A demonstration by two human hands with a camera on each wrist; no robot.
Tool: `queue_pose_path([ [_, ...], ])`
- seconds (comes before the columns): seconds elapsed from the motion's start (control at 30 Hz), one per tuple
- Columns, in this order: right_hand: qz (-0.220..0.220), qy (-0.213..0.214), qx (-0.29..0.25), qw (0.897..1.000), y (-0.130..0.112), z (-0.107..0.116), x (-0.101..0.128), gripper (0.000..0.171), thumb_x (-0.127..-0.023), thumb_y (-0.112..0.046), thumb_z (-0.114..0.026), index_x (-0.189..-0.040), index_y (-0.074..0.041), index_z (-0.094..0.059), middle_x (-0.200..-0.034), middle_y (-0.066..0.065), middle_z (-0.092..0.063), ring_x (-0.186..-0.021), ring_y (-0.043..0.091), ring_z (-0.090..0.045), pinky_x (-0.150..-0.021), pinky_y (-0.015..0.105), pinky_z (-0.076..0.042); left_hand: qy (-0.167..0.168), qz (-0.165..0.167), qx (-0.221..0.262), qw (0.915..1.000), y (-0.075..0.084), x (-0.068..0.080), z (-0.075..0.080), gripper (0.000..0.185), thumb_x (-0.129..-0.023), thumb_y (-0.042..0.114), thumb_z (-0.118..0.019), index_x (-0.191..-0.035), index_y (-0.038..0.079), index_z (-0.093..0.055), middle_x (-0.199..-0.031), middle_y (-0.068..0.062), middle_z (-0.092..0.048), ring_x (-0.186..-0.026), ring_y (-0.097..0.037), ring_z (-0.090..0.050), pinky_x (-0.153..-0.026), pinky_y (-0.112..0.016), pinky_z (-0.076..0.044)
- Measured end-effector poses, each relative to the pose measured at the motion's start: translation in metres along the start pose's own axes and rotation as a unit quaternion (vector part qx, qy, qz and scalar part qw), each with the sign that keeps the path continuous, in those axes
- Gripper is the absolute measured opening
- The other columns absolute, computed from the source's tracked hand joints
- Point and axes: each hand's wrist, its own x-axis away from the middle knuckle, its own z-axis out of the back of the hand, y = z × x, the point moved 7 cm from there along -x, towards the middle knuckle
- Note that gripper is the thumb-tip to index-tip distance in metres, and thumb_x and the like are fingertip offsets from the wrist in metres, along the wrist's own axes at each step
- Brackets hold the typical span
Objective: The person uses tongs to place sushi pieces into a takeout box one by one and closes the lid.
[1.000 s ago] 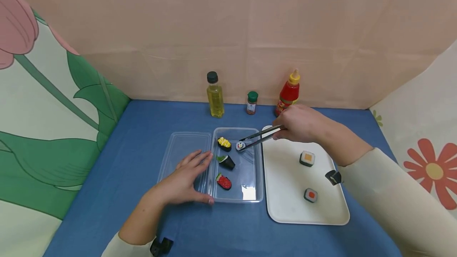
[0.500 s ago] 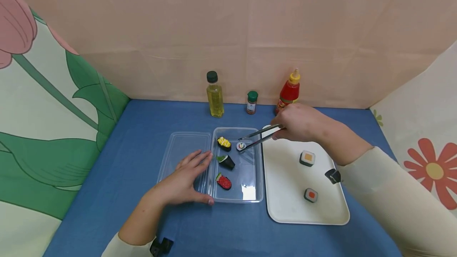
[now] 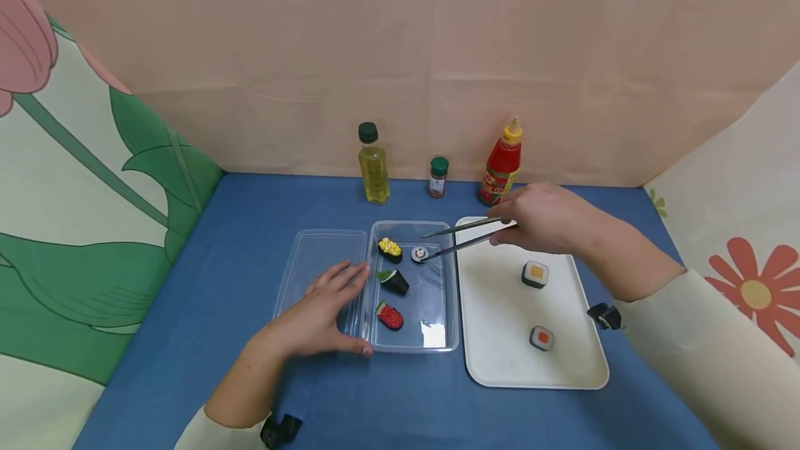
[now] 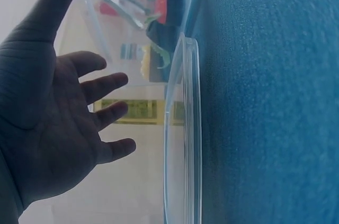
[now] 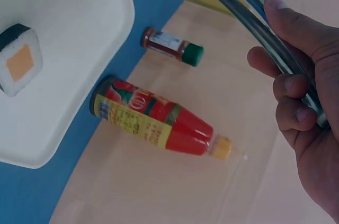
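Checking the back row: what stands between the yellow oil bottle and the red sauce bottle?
In the head view, a small green-capped spice jar stands between the yellow oil bottle and the red sauce bottle.

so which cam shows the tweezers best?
Head view: the tweezers show whole, from the right hand to the tips at the small sushi roll in the clear container. Right wrist shows only the handle end; left wrist only a blurred glimpse through plastic.
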Motion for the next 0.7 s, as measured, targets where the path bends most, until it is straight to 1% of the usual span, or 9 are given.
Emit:
queue_pose_path([
  [0.13,-0.001,0.022,-0.002,1.0,0.001,0.011,0.011,0.038,-0.086,-0.031,-0.087,-0.115,-0.009,-0.08,-0.101,0.005,-0.078,-0.08,0.014,-0.071,-0.069,0.033,-0.059,0.001,0.004,-0.003,1.0,0.0,0.0,0.0,0.125,-0.07,0.062,-0.09,-0.166,0.014,-0.026,-0.173,-0.001,-0.019,-0.158,-0.037,-0.006,-0.117,-0.074,-0.011],
  [0.33,0.028,0.069,-0.002,0.997,0.004,0.021,0.033,0.04,-0.084,-0.03,-0.089,-0.115,-0.007,-0.08,-0.101,0.004,-0.078,-0.077,0.013,-0.071,-0.066,0.031,-0.059,0.001,-0.001,-0.003,1.0,0.0,0.001,0.0,0.124,-0.07,0.063,-0.09,-0.166,0.013,-0.027,-0.173,-0.002,-0.019,-0.158,-0.037,-0.006,-0.117,-0.074,-0.011],
  [0.43,0.042,0.095,-0.005,0.995,0.007,0.022,0.045,0.04,-0.082,-0.029,-0.091,-0.114,-0.007,-0.08,-0.101,0.005,-0.078,-0.074,0.011,-0.071,-0.064,0.03,-0.059,0.0,0.0,-0.004,1.0,0.0,0.001,0.0,0.124,-0.07,0.063,-0.089,-0.166,0.013,-0.027,-0.173,-0.002,-0.019,-0.158,-0.037,-0.006,-0.117,-0.074,-0.011],
  [0.53,0.045,0.114,-0.006,0.992,0.011,0.023,0.056,0.042,-0.08,-0.027,-0.092,-0.114,-0.007,-0.08,-0.102,0.005,-0.078,-0.073,0.01,-0.072,-0.062,0.028,-0.059,0.0,0.005,-0.005,1.0,0.0,0.001,0.0,0.125,-0.07,0.063,-0.09,-0.166,0.014,-0.027,-0.173,-0.001,-0.019,-0.158,-0.036,-0.006,-0.118,-0.073,-0.011],
  [0.7,0.046,0.151,0.0,0.987,0.014,0.023,0.074,0.043,-0.075,-0.024,-0.095,-0.111,-0.007,-0.081,-0.096,0.002,-0.078,-0.067,0.004,-0.068,-0.057,0.021,-0.055,-0.001,0.008,-0.007,0.9999,0.001,0.001,0.001,0.124,-0.07,0.063,-0.09,-0.165,0.014,-0.028,-0.173,-0.001,-0.019,-0.158,-0.036,-0.006,-0.118,-0.073,-0.011],
])
